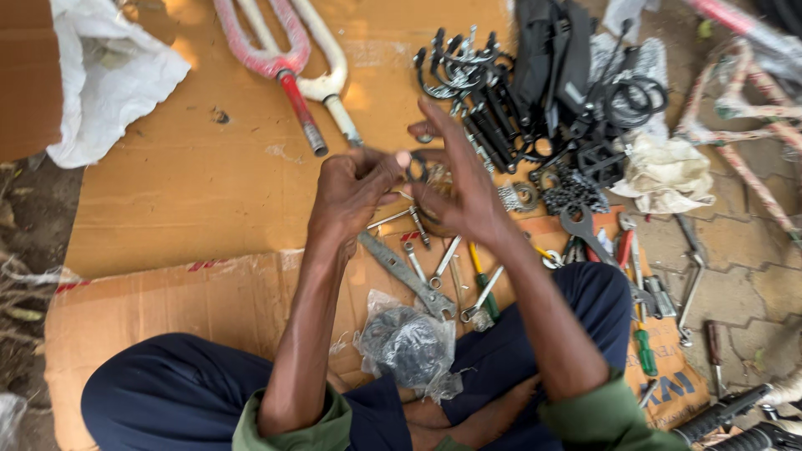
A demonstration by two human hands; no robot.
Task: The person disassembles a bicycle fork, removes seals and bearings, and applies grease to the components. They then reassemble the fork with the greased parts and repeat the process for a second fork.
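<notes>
Both hands met above the middle of the cardboard sheet (167,192), and between them you held a small dark metal part (418,171), blurred and too small to name. Your left hand (355,188) was curled narrow, its fingertips pinching the near side of that part. Your right hand (459,188) touched the part's other side, with its fingers spread wide and pointing away from you.

At the sheet's far left corner lay a white plastic bag (109,75). Next, near the far edge, sat a red and white bicycle frame piece (305,83). Under your wrists, several spanners (409,271) lay on the cardboard, and a clear bag of dark parts (409,347) rested just beside your crossed legs at the near edge. Past your right hand, toward the far right corner, a heap of black brake parts (476,92) was piled. A crumpled rag (664,171) and more hand tools (643,284) lay along the right edge.
</notes>
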